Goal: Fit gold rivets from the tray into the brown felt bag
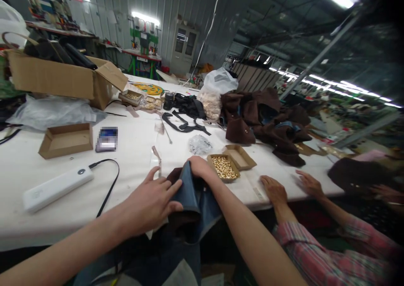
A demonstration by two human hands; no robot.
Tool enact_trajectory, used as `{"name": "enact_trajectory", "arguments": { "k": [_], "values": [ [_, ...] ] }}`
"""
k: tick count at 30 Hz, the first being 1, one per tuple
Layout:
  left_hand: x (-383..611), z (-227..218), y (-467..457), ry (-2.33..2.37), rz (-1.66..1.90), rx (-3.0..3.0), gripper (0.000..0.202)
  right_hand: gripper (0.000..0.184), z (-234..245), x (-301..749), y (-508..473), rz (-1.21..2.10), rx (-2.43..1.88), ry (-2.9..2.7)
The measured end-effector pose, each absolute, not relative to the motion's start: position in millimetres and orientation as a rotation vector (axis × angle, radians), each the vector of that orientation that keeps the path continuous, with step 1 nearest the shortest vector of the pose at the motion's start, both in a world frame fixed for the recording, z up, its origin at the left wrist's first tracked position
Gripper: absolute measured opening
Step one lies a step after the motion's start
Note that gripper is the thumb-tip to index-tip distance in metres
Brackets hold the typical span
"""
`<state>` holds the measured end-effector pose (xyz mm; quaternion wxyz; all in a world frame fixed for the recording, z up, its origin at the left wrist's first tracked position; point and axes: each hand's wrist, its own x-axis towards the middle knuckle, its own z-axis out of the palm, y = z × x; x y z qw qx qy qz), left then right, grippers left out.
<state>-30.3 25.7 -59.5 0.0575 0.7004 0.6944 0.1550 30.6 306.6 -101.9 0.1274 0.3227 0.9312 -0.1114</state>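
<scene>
A folded leather-like piece (188,193), blue on one face and dark brown on the other, hangs over the table's near edge between my hands. My left hand (154,204) grips its left side, with the thumb and fingertips against the material. At the top of the fold, my right hand (199,167) is closed on the piece, its fingertips partly hidden behind the blue face. Just right of my right hand stands a small cardboard box (235,179) full of gold metal fittings (224,167). A crumpled clear plastic bag (200,144) lies beyond my hands.
A white power bank (58,187) with a black cable, a phone (106,139) and a shallow cardboard tray (66,142) lie at left. Brown pieces (252,113) are heaped at back right. A co-worker's hands (274,189) rest along the table's edge at right.
</scene>
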Motion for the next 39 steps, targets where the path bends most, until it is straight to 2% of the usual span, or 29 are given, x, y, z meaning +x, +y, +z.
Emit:
{"name": "enact_trajectory", "arguments": {
  "k": [1, 4, 5, 6, 9, 10, 13, 14, 15, 17, 19, 21, 25, 27, 30, 33, 35, 37, 39],
  "values": [
    [-35.0, -60.1, 29.0, 2.162, 0.476, 2.094, 0.067, 0.039, -102.5, 30.9, 308.8, -0.298, 0.974, 2.682],
    [-30.5, -61.6, 36.1, 2.283, 0.643, 2.02, 0.117, 0.04, -103.0, 34.3, 314.2, -0.263, 1.036, 2.635],
    [-25.5, -63.3, 38.3, 2.292, 0.679, 1.998, 0.128, 0.041, -102.6, 36.9, 315.1, -0.26, 1.041, 2.635],
    [-21.0, -65.8, 40.7, 2.289, 0.681, 1.973, 0.131, 0.041, -101.6, 40.4, 315.2, -0.258, 1.04, 2.643],
    [-22.4, -74.9, 50.6, 2.33, 0.552, 1.852, 0.111, 0.045, -96.1, 56.5, 308.4, -0.226, 1.052, 2.692],
    [-29.1, -77.1, 54.8, 2.353, 0.51, 1.8, 0.104, 0.055, -93.2, 62.8, 303.5, -0.198, 1.072, 2.716],
    [-59.7, -79.0, 68.9, 2.333, 0.573, 1.607, 0.092, 0.107, -82.9, 77.1, 283.9, -0.052, 1.015, 2.909],
    [-69.9, -78.3, 73.7, 2.3, 0.62, 1.563, 0.086, 0.117, -79.5, 78.7, 277.3, 0.016, 0.856, 3.042],
    [-78.4, -77.3, 78.1, 2.267, 0.658, 1.534, 0.08, 0.119, -76.6, 78.5, 271.3, 0.081, 0.61, 3.176],
    [-88.2, -75.3, 84.7, 2.235, 0.678, 1.521, 0.066, 0.103, -72.8, 72.9, 262.8, 0.162, 0.042, 3.326],
    [-87.8, -74.1, 86.1, 2.228, 0.659, 1.519, 0.062, 0.08, -72.4, 63.6, 260.1, 0.158, -0.214, 3.28],
    [-81.1, -73.8, 81.2, 2.224, 0.638, 1.49, 0.075, 0.064, -74.7, 54.6, 263.2, 0.125, -0.157, 3.18],
    [-72.0, -75.0, 62.8, 2.265, 0.543, 1.459, 0.123, 0.05, -80.5, 45.5, 277.1, 0.058, 0.044, 3.096],
    [-76.1, -75.9, 58.1, 2.332, 0.48, 1.514, 0.13, 0.046, -80.6, 43.3, 282.9, 0.025, 0.152, 3.104],
    [-90.0, -76.5, 62.2, 2.41, 0.454, 1.557, 0.112, 0.037, -76.5, 40.5, 287.2, -0.018, 0.277, 3.099],
    [-103.5, -73.9, 74.4, 2.423, 0.5, 1.561, 0.073, 0.041, -70.6, 40.8, 287.9, -0.082, 0.297, 3.097],
    [-108.6, -70.1, 83.2, 2.429, 0.528, 1.575, 0.054, 0.045, -68.3, 42.7, 288.3, -0.134, 0.243, 3.101],
    [-110.3, -65.9, 91.4, 2.462, 0.532, 1.567, 0.048, 0.048, -69.5, 43.4, 289.8, -0.213, 0.196, 3.105],
    [-109.3, -62.1, 98.4, 2.51, 0.518, 1.545, 0.043, 0.061, -74.8, 41.1, 292.5, -0.291, 0.224, 3.108]
  ]
}}
